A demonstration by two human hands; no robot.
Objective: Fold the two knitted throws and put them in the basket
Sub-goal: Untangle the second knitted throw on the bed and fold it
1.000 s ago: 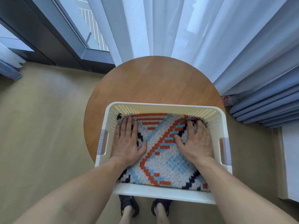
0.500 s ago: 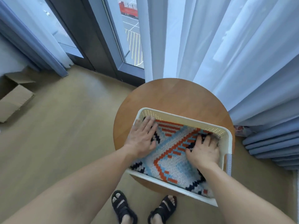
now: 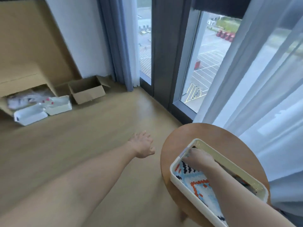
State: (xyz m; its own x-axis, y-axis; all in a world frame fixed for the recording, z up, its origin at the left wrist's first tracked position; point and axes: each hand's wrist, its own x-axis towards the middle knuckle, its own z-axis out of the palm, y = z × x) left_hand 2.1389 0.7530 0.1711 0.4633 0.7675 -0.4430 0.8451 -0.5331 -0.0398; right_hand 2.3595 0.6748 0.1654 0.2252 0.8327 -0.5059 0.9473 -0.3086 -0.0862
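Knitted fabric in white, pale blue, orange and black: the folded throw (image 3: pixel 198 187) lies inside the white perforated basket (image 3: pixel 232 167) and covers as much of its bottom as shows. Only this one patterned layer can be made out. The basket stands on the round wooden tabletop (image 3: pixel 213 135), set at a slant, with one corner reaching the bottom edge of the view.

Your right hand (image 3: pixel 199 158) rests on the throw at the far end of the basket, close to the short wall with the pale handle (image 3: pixel 184 151). Its fingers (image 3: pixel 188 159) bend down into the knit. Blur hides whether they pinch the fabric or only press on it, so you cannot tell their state.

Your left hand (image 3: pixel 142 145) is stretched out over the wooden floor (image 3: pixel 98 128), to the left of the tabletop and apart from the basket. Its fingers are released, slightly spread, and grasp nothing.

Background: a sheer white curtain (image 3: pixel 262 95) hangs behind the tabletop, and a blue curtain (image 3: pixel 118 46) hangs beside the dark-framed window (image 3: pixel 205 54). An open cardboard box (image 3: pixel 86 90) and white containers (image 3: pixel 29 113) sit on the floor by the wall.
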